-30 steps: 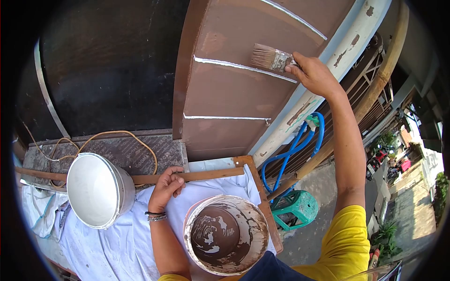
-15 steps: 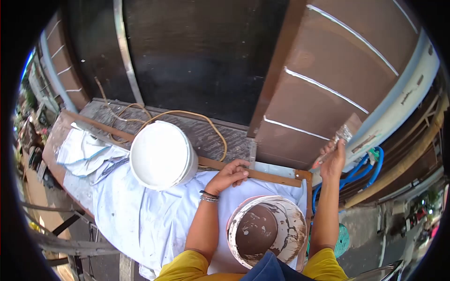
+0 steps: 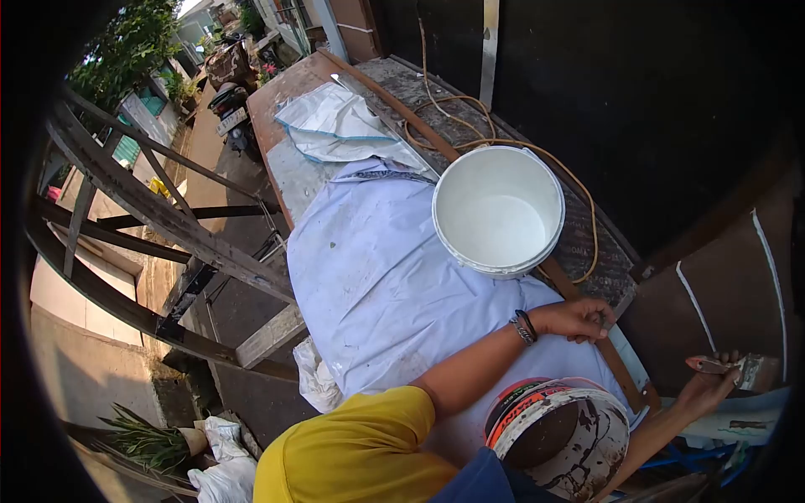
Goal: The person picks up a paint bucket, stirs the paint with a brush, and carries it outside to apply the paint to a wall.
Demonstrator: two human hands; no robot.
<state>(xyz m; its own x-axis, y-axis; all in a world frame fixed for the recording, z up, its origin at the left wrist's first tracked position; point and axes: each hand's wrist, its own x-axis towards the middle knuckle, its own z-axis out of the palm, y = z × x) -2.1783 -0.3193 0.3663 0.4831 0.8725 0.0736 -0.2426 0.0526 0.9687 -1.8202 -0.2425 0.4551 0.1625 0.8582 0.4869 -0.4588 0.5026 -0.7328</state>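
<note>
My right hand (image 3: 708,392) is closed round a paintbrush (image 3: 755,372), its red handle end sticking out to the left and its bristles close to the brown wall (image 3: 671,323). My left hand (image 3: 579,320) rests with curled fingers by the brown wooden strip (image 3: 619,369); whatever its fingers may hold is hidden. Below that hand stands a paint bucket (image 3: 513,413) with brown paint inside and brown streaks on its wall. A white bucket (image 3: 498,210), white inside, stands beyond my left hand on the white cloth (image 3: 377,268).
A yellow-brown cord (image 3: 592,220) loops behind the white bucket. A crumpled white sack (image 3: 335,126) lies at the platform's far end. Metal framework (image 3: 159,218) runs along the left side above the ground. A motorbike (image 3: 232,113) and a potted plant (image 3: 151,436) stand below.
My view has swung left, so the buckets and wall appear further right. The brush is still in my right hand, its bristles now pointing right. My left hand stays by the wooden strip.
</note>
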